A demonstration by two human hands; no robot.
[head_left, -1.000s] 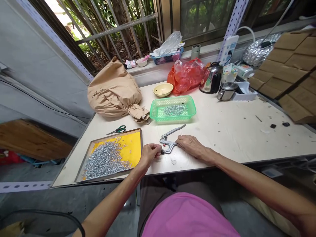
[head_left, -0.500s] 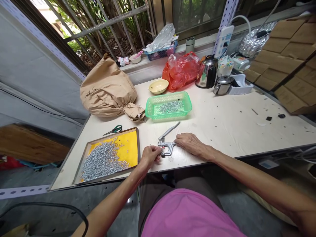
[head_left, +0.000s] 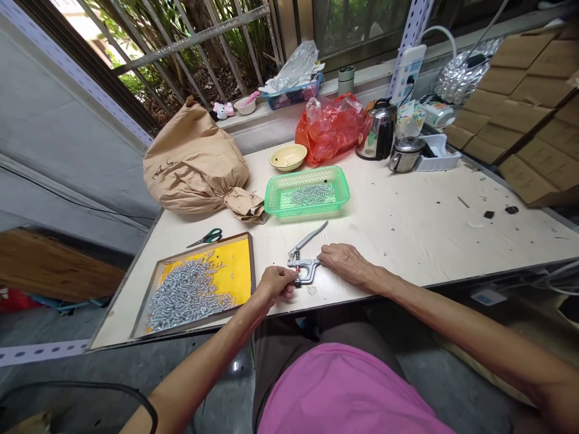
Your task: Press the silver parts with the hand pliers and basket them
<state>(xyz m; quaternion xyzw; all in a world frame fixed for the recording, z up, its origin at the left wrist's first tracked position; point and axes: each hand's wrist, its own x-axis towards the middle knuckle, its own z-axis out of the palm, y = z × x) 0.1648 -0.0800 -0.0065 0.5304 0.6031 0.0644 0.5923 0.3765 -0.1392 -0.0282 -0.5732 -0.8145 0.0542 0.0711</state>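
A metal hand press tool [head_left: 304, 258] with a long lever lies on the pale table [head_left: 407, 229] near its front edge. My left hand [head_left: 275, 283] is pinched shut at the tool's jaw, holding a small part too tiny to name. My right hand [head_left: 344, 263] rests over the tool's lower handle, fingers curled on it. A yellow-lined tray [head_left: 235, 265] to the left holds a heap of small silver metal parts [head_left: 187, 292]. A green plastic basket [head_left: 307, 191] behind the tool holds several more of them.
Green-handled scissors [head_left: 206, 237] lie above the tray. A tied brown paper sack [head_left: 195, 163], a yellow bowl [head_left: 287, 157], a red plastic bag [head_left: 330, 128], a steel kettle [head_left: 380, 129] and a lidded pot [head_left: 404, 154] stand at the back. Cardboard boxes [head_left: 529, 90] are stacked on the right.
The camera view has shifted slightly, so everything sits a little lower-left in frame. Both hands stay at the press tool, the left still pinched at its jaw.
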